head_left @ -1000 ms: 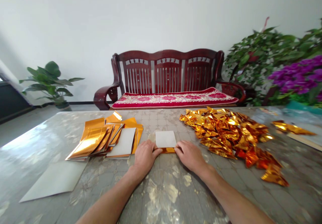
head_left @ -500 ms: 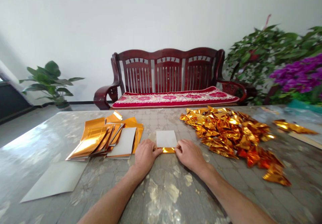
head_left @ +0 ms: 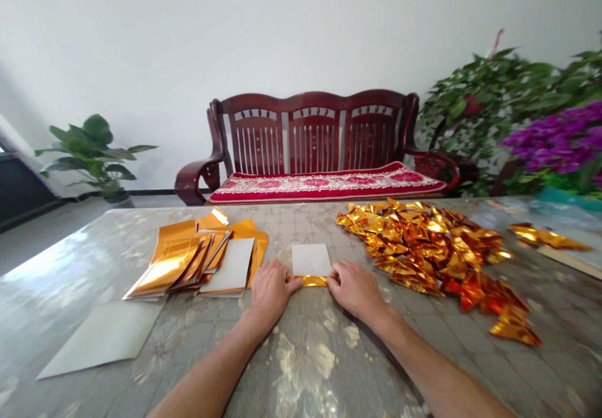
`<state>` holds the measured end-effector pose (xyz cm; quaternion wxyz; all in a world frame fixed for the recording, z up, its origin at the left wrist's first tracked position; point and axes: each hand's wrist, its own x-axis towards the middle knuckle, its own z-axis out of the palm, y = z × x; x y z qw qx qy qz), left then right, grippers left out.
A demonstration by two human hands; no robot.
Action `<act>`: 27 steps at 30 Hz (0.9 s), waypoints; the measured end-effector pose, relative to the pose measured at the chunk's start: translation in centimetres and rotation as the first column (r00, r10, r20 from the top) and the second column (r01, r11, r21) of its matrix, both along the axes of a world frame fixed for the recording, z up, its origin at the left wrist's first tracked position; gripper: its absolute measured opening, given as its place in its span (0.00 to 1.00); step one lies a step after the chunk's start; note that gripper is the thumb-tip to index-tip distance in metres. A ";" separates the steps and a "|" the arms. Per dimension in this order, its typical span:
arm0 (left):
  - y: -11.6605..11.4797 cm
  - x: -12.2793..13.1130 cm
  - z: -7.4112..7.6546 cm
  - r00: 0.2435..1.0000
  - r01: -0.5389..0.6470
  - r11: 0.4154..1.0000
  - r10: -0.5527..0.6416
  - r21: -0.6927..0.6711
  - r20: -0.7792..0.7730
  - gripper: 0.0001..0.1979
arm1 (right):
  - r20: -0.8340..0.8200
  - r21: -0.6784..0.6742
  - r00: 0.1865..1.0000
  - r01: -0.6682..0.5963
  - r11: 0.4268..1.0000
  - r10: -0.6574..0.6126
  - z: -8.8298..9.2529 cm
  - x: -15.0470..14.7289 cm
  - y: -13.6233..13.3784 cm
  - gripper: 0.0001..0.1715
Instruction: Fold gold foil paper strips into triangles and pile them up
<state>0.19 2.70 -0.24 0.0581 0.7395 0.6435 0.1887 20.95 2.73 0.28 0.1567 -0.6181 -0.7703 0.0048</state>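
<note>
A sheet of gold foil paper [head_left: 311, 259] lies on the table, white side up, with its near edge folded over into a narrow gold strip. My left hand [head_left: 271, 285] pinches the left end of that fold between thumb and fingers. At the right end, my right hand [head_left: 352, 287] grips the fold the same way. Left of my hands is a stack of gold foil sheets [head_left: 176, 255], some with the white side showing. A heap of folded gold foil pieces [head_left: 423, 242] spreads out to the right.
A pale sheet [head_left: 101, 339] lies flat on the patterned table [head_left: 305, 361] at the left. Clear plastic [head_left: 503, 211] and another gold piece [head_left: 548, 237] are at the far right. Behind the table stands a wooden bench [head_left: 315, 133], with plants on both sides.
Both hands stay on the fold at nearly the same place. The gold strip looks much the same, and nothing has been let go.
</note>
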 end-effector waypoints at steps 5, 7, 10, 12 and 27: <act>0.0 0.1 0.2 1.000 0.003 1.000 -0.003 -0.002 -0.013 0.16 | 0.000 -0.004 1.000 0.008 1.000 -0.008 0.0 0.1 0.0 0.07; 0.0 0.1 0.2 1.000 -0.006 1.000 0.006 -0.005 -0.019 0.16 | -0.002 -0.008 1.000 0.020 1.000 -0.020 0.1 0.1 0.0 0.07; -0.1 0.2 0.2 1.000 -0.017 1.000 0.017 -0.010 -0.012 0.16 | -0.007 -0.015 0.999 0.039 0.999 -0.039 0.2 0.1 0.0 0.07; -0.1 0.2 0.2 1.000 -0.015 1.000 0.015 -0.007 -0.004 0.16 | -0.011 -0.019 0.999 0.044 0.999 -0.044 0.2 0.2 -0.1 0.07; -0.2 0.2 -0.3 0.990 0.132 0.976 -0.138 0.175 0.018 0.11 | -0.073 0.068 0.992 -0.101 0.993 0.106 -0.3 0.3 -0.2 0.02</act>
